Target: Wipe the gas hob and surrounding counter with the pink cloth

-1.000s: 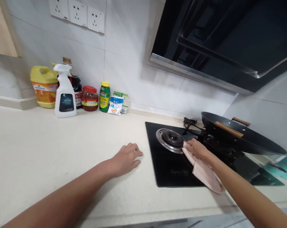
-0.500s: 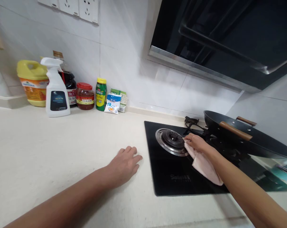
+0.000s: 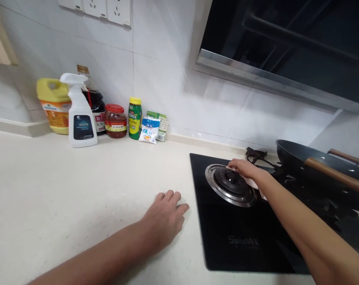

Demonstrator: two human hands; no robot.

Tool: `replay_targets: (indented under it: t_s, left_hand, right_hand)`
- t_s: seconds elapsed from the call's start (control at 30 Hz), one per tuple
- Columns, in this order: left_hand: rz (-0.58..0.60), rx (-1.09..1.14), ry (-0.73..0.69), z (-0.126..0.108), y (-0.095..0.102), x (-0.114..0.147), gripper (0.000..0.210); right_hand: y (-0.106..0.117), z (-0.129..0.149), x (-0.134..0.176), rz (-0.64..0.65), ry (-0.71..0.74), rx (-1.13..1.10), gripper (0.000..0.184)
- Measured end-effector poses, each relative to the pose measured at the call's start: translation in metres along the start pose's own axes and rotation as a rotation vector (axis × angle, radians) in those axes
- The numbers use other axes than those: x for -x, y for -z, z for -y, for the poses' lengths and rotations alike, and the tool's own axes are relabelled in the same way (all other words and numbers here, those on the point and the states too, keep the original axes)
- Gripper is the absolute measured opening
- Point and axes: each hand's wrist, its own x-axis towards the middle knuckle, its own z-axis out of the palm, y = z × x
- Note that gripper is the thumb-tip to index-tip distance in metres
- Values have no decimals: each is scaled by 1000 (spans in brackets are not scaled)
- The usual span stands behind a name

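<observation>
Where the cloth [image 3: 252, 183] overlaps the burner [image 3: 230, 180], wiping looks under way, not finished; the hob [image 3: 226, 221] beneath the wok [image 3: 292, 163] is mostly hidden, its condition undeterminable. Spray bottle [image 3: 83, 118]: smooth white plastic, near counter's [image 3: 63, 190] back edge. Left hand [image 3: 165, 218]: fingers loosely spread, just beside hob's left edge. Hob: glossy, black. Burner: round, metal-ringed, toward hob's back left corner. Cloth: pale, soft-looking, partly hidden, at burner's right rim, pinched by right hand [image 3: 242, 168]. Wok: dark, wooden-handled, over hob's right side.
</observation>
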Motion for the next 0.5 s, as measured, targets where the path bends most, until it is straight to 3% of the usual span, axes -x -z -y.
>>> replay_targets:
  t_s: [0.17,0.5]
  left_hand:
    - [-14,15,0,0,-1,1,30]
    - [-45,62,-18,1,-3,4,29]
  right_hand:
    - [13,19,-17,64,61,115,16]
    - [27,58,-25,56,175,175,16]
